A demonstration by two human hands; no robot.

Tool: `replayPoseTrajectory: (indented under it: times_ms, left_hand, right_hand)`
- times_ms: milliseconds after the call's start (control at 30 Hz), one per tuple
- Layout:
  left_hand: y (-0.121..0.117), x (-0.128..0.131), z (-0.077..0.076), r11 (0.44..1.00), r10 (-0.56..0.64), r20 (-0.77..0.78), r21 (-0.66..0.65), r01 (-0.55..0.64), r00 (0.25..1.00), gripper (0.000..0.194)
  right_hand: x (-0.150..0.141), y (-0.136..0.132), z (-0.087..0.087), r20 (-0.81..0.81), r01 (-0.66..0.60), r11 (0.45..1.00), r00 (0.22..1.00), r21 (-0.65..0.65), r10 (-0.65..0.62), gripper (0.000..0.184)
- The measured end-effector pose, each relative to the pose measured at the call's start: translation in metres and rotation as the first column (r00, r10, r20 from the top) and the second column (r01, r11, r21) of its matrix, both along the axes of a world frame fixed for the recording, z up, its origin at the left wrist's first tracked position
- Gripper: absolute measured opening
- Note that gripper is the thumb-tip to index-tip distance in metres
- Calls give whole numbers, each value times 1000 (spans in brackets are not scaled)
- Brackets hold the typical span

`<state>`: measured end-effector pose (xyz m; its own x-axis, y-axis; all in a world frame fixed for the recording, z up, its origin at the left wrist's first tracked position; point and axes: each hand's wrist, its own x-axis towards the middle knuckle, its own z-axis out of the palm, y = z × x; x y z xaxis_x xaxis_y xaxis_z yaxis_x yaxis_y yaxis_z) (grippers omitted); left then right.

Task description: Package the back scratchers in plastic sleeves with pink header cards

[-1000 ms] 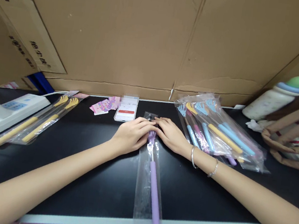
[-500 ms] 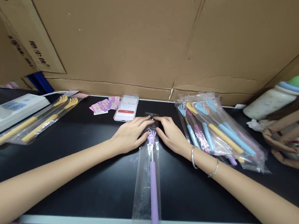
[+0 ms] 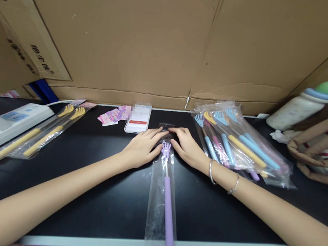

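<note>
A purple back scratcher (image 3: pixel 168 210) lies inside a clear plastic bag (image 3: pixel 154 218) in front of me, its claw end away from me. The bag's near end hangs over the table's front edge. My left hand (image 3: pixel 142 146) lies at the left of the bag's far end, fingers stretched out and fingertips pressing on the plastic. From the other side, my right hand (image 3: pixel 187 147) touches the same end, its fingers extended and the thumb apart, close to the claw. Both hands are open, palms down. The fingertips partly cover the bag's end.
Several bagged back scratchers (image 3: pixel 239 145) in blue, yellow and pink lie at right. Two yellow back scratchers (image 3: pixel 43 137) lie at left beside a white power strip (image 3: pixel 16 119). A phone (image 3: pixel 138 119) and pink cards (image 3: pixel 112 117) sit behind. A bottle (image 3: pixel 298 110) and brown-handled bag (image 3: pixel 310 158) stand right.
Almost nothing differs. The fingertips have shifted very slightly on the bag's far end; the back scratcher and the other things stay where they were.
</note>
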<state>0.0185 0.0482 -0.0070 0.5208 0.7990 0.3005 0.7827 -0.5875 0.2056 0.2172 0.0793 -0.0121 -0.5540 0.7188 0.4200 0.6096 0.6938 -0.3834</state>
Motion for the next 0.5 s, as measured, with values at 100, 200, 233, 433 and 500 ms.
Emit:
replayPoseTrajectory:
  times_ms: [100, 200, 233, 433, 500]
  left_hand:
    - [0, 0, -1, 1000, -10, 15, -4, 10, 1000, 45]
    - [1, 0, -1, 1000, -24, 31, 1, 24, 999, 44]
    - [1, 0, -1, 1000, -26, 36, 3, 26, 999, 44]
    - [0, 1, 1, 999, -37, 54, 8, 37, 998, 42]
    - [0, 1, 2, 999, -46, 54, 4, 46, 997, 41]
  right_hand:
    - [0, 1, -1, -11, 10, 1000, 1000, 13, -10, 33]
    - [0, 1, -2, -12, 40, 999, 999, 28, -40, 32]
    - [0, 1, -2, -12, 48, 998, 999, 32, -48, 32]
    - [1, 1, -1, -1, 55, 998, 998, 37, -55, 30]
    - [1, 1, 0, 12, 58, 998, 998, 40, -59, 29]
